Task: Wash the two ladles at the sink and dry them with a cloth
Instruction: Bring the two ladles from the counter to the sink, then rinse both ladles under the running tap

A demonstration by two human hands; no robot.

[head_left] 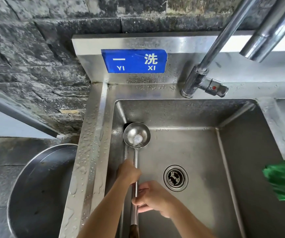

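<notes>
Over sink [181, 114], both hands' fingers [138, 201] around ladle [135, 169]

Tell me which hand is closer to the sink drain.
Right. The right hand grips the ladle handle just left of the drain; the left hand holds it farther left, by the sink wall.

Both forearms extended forward, left hand [129, 172] closed around the ladle [135, 169] handle, right hand [153, 198] gripped the handle lower down, fingers curled.

I can't see the ladle's [136, 152] handle end, cut off below, and the green cloth [284, 180] is blurred, clipped at right.
</notes>
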